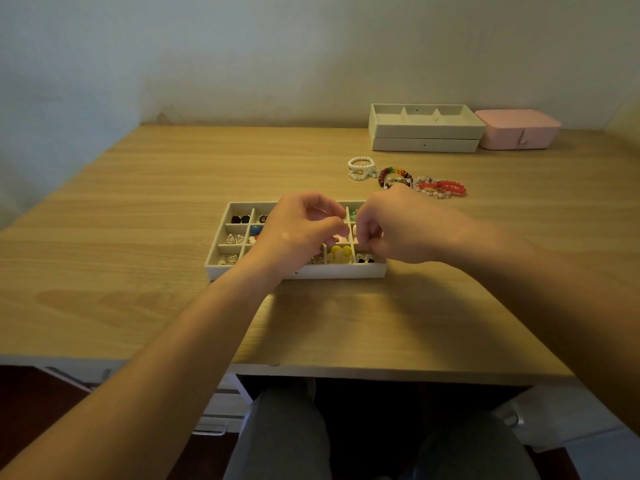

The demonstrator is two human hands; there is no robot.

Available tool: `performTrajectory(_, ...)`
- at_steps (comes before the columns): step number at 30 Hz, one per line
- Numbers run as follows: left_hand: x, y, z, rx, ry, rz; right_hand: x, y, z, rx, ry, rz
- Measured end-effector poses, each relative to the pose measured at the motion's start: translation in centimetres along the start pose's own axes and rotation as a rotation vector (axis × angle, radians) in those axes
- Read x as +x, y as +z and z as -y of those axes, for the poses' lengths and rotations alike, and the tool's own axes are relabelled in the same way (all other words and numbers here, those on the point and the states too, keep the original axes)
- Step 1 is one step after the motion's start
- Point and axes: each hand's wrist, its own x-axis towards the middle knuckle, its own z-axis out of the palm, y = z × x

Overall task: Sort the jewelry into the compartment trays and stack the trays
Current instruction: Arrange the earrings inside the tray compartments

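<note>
A white compartment tray (pixel 294 271) sits mid-table with earrings and small coloured pieces in its cells: black studs (pixel 240 219), silver pieces (pixel 233 239), a yellow piece (pixel 341 254). My left hand (pixel 298 230) hovers over the tray's middle with fingers curled, its fingertips pinched at a thin pale piece next to a divider (pixel 348 214). My right hand (pixel 398 226) is over the tray's right cells, thumb and fingers curled together; what they hold is hidden. Loose bracelets lie behind the tray: pearl (pixel 360 164), multicoloured beads (pixel 394 176), red beads (pixel 450 187).
Two stacked white trays (pixel 426 143) stand at the back right against the wall, with a pink jewelry box (pixel 516 129) beside them. The wooden table (pixel 138 220) has its near edge just above my knees.
</note>
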Motion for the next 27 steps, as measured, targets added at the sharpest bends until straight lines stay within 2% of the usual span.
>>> performTrajectory(5, 0.0, 0.3, 0.0, 0.054, 0.019, -0.014, -0.4, -0.5, -0.6, 0.131, -0.009, -0.053)
performTrajectory(10, 0.0, 0.4, -0.1, 0.04, 0.024, -0.017, -0.8, -0.4, -1.3, 0.322, 0.004, 0.033)
performTrajectory(18, 0.0, 0.6, 0.3, 0.052, 0.04, -0.029, -1.2, -0.1, -1.9, 0.373, 0.031, 0.026)
performTrajectory(21, -0.1, 0.2, 0.9, 0.236, 0.131, -0.054, -1.2, 0.1, -1.9, 0.379, 0.072, -0.119)
performTrajectory(23, -0.6, 0.0, 1.1, 0.417, 0.189, 0.005, -1.1, 0.6, -1.8, 0.378, 0.158, -0.213)
performTrajectory(27, -1.4, -0.2, 0.9, 0.57, 0.229, 0.093, -1.1, 1.9, -1.6, 0.523, 0.349, -0.172)
